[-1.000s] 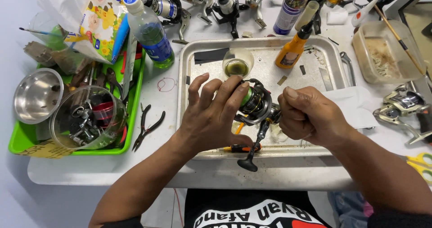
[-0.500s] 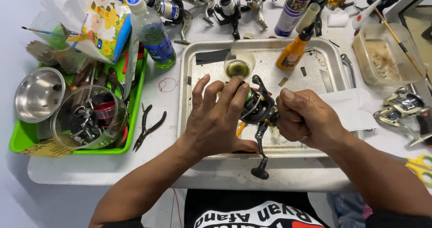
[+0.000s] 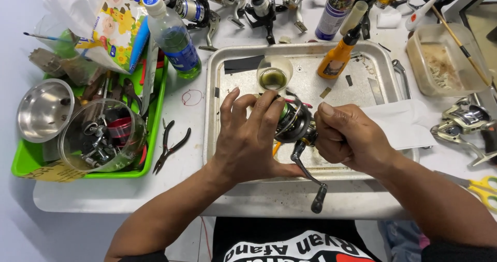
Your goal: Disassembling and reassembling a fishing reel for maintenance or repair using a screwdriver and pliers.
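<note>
Reel [image 3: 294, 123] body mostly hidden between both hands; only the dark spool edge, a green band and the crank [image 3: 309, 178] show, crank hanging down past the tray's near rim with its knob over the table edge. Can't make out what's under the left palm. Left hand [image 3: 251, 138]: fingers spread and half curled, fingertips resting on the reel's left side, loose wrap rather than a fist. Right hand [image 3: 352, 137]: closed tight around the reel's right side, thumb on top (whatever else it pinches is covered). Reel sits above the middle of the metal tray [image 3: 388, 65], held just off it or on it, can't tell. In the tray: one small cup [image 3: 273, 76] of greenish liquid, one orange bottle [image 3: 339, 55]. One white cloth [image 3: 401, 122] drapes over the tray's right rim, partly under the right wrist. Back row: at least four more reels [image 3: 261, 6], tops cut off by the frame. One more reel [image 3: 463, 120] at right. One scissors [image 3: 481, 187], cut off at the right edge. Left side: one pliers [image 3: 171, 145], one blue-label bottle [image 3: 173, 37], one green bin [image 3: 155, 112] holding one steel bowl [image 3: 44, 109] and one clear tub [image 3: 101, 135] of parts, contents too jumbled to count.
</note>
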